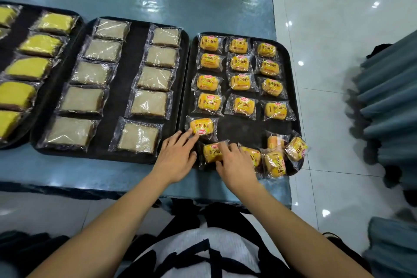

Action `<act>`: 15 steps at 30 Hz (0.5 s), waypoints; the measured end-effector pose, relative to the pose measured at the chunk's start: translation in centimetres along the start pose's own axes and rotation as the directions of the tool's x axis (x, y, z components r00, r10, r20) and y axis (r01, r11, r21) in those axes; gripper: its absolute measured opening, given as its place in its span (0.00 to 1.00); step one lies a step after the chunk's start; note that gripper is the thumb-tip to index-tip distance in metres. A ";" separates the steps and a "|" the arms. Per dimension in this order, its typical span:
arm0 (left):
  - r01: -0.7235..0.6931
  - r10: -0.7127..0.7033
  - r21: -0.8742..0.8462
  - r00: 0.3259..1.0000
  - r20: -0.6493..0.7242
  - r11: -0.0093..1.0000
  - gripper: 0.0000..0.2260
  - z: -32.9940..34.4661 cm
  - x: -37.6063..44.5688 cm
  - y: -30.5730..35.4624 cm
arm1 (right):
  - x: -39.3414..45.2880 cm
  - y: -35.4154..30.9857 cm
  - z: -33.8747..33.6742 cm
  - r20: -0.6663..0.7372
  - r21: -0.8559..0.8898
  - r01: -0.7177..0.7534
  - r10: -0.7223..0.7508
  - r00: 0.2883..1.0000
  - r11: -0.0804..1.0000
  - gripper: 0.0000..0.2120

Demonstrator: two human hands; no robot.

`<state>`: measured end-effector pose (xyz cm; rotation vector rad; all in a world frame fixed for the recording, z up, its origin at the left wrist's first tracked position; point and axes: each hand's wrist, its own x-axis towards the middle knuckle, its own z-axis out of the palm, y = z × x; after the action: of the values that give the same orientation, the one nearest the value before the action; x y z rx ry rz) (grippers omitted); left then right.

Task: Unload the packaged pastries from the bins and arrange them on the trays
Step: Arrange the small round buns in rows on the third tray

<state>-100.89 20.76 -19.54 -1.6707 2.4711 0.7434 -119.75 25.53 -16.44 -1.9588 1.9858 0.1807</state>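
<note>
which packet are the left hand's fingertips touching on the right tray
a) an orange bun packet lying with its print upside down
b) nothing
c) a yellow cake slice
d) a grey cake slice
a: the left hand rests extended fingertips on the upside-down orange bun packet in the fifth row of the right tray.

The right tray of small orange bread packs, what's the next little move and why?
Probably slide the pack under the right hand up into the bare middle slot of the fifth row, beside the pack the left hand touches. Four rows are full; loose packs crowd the near edge.
</note>
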 end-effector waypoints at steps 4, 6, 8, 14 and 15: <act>0.015 -0.015 0.017 1.000 0.005 1.000 0.24 -0.3 0.7 0.3 | -0.4 -2.0 1.8 -0.010 0.170 0.053 -0.052 0.999 0.984 0.25; 0.027 -0.027 0.041 1.000 -0.002 0.999 0.24 -0.2 0.8 0.6 | -0.5 -2.7 2.5 -0.015 0.191 0.080 -0.078 0.997 0.978 0.28; 0.043 -0.042 0.062 0.999 -0.011 0.997 0.25 0.1 0.7 1.0 | -0.6 -2.7 2.7 0.008 0.190 0.085 -0.088 0.996 0.978 0.30; -0.046 0.056 0.047 0.970 -0.237 0.998 0.23 0.8 -0.3 2.3 | -2.3 1.0 1.0 -0.228 0.059 0.079 -0.064 0.972 0.995 0.25; -0.086 0.097 0.053 0.960 -0.264 0.995 0.22 0.9 -0.4 2.9 | -2.5 2.2 0.4 -0.259 0.000 0.038 -0.036 0.965 0.999 0.24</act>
<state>-103.52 22.31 -19.18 -1.7562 2.7383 0.4984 -121.94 28.10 -16.28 -2.1064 2.1010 -0.0949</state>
